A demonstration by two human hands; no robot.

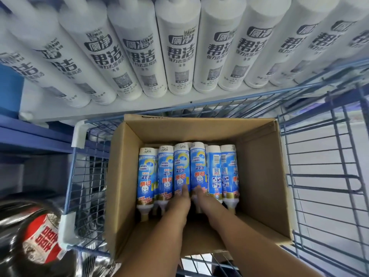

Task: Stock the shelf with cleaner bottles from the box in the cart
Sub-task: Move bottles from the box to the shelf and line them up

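Your blue cleaner bottles (180, 172) lie flat in the cardboard box (259, 176) in the blue wire cart (323, 176), long axes running 12 to 6, nozzles toward you. Both hands rest on the middle bottles: left hand (179, 202) on the third from the left, right hand (202, 198) on the fourth (whether the fingers have closed, you cannot tell). The shelf (139, 105) lies at 12.

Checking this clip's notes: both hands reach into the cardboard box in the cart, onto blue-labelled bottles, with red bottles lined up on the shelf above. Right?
Not quite. The head view shows the shelf bottles are white, not red. The rest holds: left hand and right hand reach into the cardboard box onto blue-labelled bottles.
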